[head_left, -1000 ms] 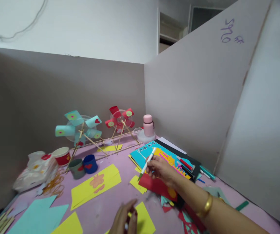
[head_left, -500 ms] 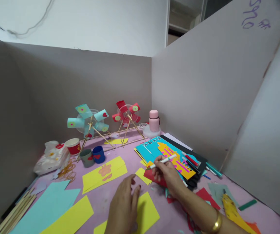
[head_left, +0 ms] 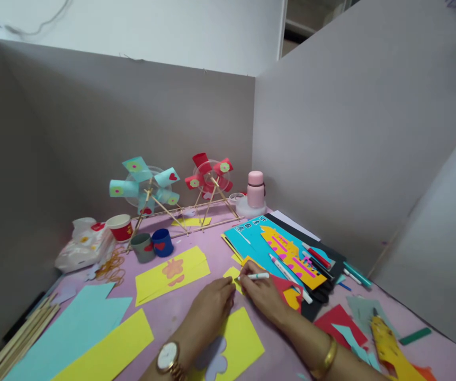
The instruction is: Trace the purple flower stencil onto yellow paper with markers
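My right hand point(head_left: 261, 293) is closed around a white marker point(head_left: 258, 276), whose tip points down at a small yellow paper piece point(head_left: 231, 273). My left hand point(head_left: 214, 301) has its fingers drawn together against the near edge of that piece, with a watch on the wrist. Partly beneath the left forearm is a yellow sheet point(head_left: 246, 338) with a lilac flower-shaped cutout point(head_left: 216, 362) on it. Farther off lies a folded yellow paper point(head_left: 152, 283) bearing an orange flower shape. Red paper point(head_left: 283, 286) lies just beyond my right hand.
Two paper-bladed wheels, one light blue point(head_left: 148, 185) and one red point(head_left: 212, 177), stand on stick frames at the back. A pink bottle point(head_left: 256, 190), paper cup point(head_left: 120, 228) and blue ring point(head_left: 162, 243) stand nearby. A decorated blue sheet point(head_left: 247, 238) with markers lies right.
My left hand has moved forward onto the small yellow piece. The right hand has brought the marker down to it. Red paper formerly under the right hand lies beyond it, and the view has shifted slightly.
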`<state>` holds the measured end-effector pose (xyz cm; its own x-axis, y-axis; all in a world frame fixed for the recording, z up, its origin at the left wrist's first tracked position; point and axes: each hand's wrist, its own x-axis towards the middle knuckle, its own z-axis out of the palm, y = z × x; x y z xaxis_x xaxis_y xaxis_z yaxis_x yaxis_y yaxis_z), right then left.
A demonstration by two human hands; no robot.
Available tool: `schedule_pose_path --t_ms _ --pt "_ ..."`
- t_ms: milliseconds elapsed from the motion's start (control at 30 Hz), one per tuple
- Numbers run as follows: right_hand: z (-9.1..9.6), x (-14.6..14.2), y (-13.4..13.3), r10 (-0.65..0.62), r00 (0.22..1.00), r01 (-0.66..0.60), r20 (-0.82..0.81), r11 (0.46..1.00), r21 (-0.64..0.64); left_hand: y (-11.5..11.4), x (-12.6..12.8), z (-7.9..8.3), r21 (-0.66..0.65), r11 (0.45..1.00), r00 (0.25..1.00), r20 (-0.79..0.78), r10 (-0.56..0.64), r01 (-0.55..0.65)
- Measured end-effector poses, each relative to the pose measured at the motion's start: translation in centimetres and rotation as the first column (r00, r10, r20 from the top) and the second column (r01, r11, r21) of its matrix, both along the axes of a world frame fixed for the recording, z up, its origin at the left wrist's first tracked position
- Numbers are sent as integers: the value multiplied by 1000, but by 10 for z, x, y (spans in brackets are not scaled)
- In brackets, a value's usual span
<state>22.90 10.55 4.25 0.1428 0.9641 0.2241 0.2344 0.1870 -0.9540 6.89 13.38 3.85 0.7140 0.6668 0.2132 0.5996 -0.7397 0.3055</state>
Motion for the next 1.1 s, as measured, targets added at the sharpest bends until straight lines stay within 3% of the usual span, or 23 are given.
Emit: schedule_pose_path --t_ms 233,833,1100 --pt "-4 2 -1 15 997 -17 70 999 33 -4 1 4 -6 1000 1000 -2 7 -7" --pt "-5 3 -1 45 998 -45 42 999 15 -4 0 2 -4 1000 999 -35 14 -14" --pt "-3 6 -4 -26 999 26 -42 1000 -2 -4 -1 4 -25 1000 999 -48 16 -17"
